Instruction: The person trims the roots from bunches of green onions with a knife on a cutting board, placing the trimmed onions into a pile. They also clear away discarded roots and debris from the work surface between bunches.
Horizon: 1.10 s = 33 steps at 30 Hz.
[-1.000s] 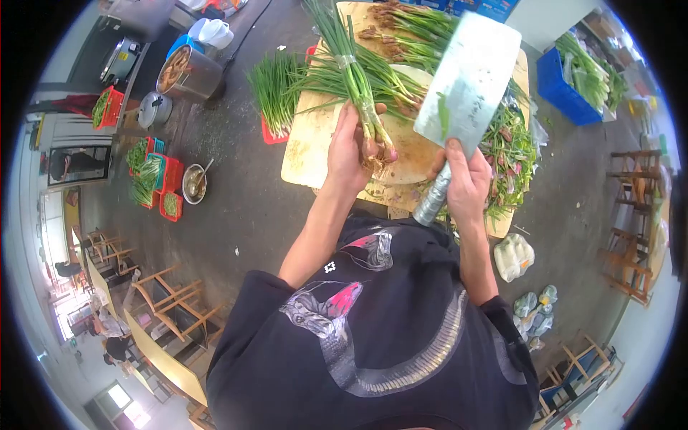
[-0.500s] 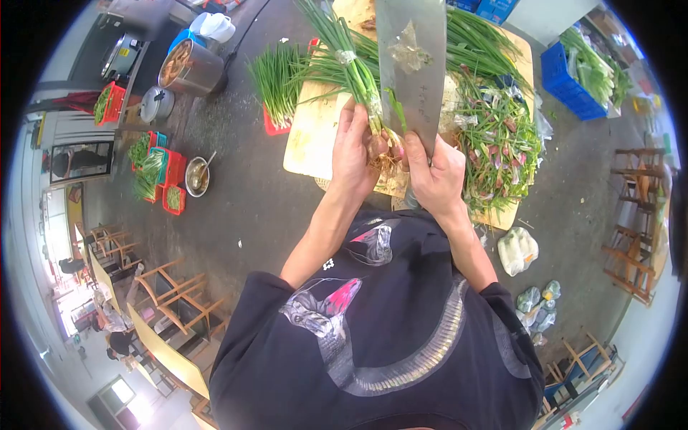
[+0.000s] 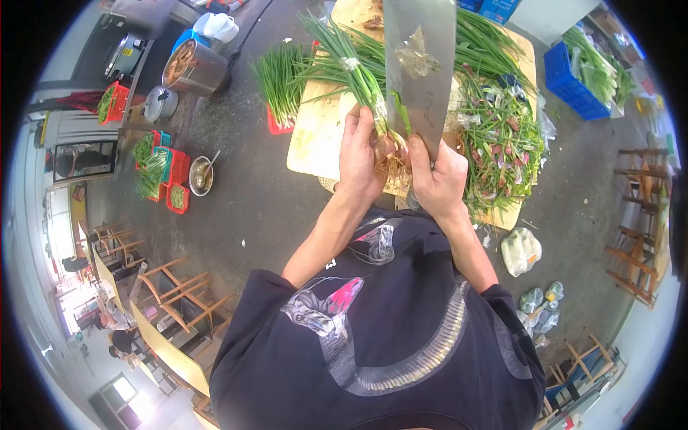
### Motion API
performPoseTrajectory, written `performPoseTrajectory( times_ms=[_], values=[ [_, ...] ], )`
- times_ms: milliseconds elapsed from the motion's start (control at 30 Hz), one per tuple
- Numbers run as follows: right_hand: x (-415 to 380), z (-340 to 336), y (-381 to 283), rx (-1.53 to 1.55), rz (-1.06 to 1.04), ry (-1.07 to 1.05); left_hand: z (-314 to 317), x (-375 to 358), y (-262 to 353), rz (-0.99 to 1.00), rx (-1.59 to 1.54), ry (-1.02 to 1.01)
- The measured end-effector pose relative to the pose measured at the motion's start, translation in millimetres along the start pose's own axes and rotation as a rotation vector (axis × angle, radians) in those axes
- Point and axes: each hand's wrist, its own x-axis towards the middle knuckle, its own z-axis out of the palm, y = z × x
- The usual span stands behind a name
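Note:
My left hand (image 3: 360, 154) is closed around a bunch of green onions (image 3: 364, 82), whose bulbs and roots point down toward me. A wide cleaver (image 3: 421, 64) stands upright in my right hand (image 3: 441, 178), with a scrap stuck to its blade. My right thumb presses a green leaf strip beside the blade, close to the bulbs. Under and beyond both hands lies a wooden board (image 3: 308, 147). Long green stalks (image 3: 487, 43) rest at its far side, and a heap of trimmings (image 3: 502, 143) covers its right part.
Green onions stand in a red basket (image 3: 281, 127) left of the board. A large pot (image 3: 204, 72), a metal bowl (image 3: 201, 175) and a blue crate (image 3: 573, 86) are farther out. A white bag (image 3: 521, 251) lies on the floor at right. Wooden chairs (image 3: 179, 287) stand lower left.
The view has shifted slightly, moving the surroundings a little to the right. Both hands keep their hold on the onions and the cleaver.

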Motion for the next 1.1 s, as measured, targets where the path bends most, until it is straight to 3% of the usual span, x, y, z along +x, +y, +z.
performPoseTrajectory(
  times_ms=[467, 700, 1100],
  values=[
    [3.2, 2.0, 1.8, -0.075, -0.079, 0.038, 6.0, -9.9, -5.3, -0.054, 0.118, 0.095],
    [9.1, 2.0, -0.8, -0.073, -0.126, 0.057, 3.9, -18.4, -13.1, -0.039, 0.1, 0.036],
    [12.7, 3.0, -3.8, -0.067, -0.036, 0.051, 3.8, -23.8, -11.8, -0.014, 0.222, 0.07]
  ],
)
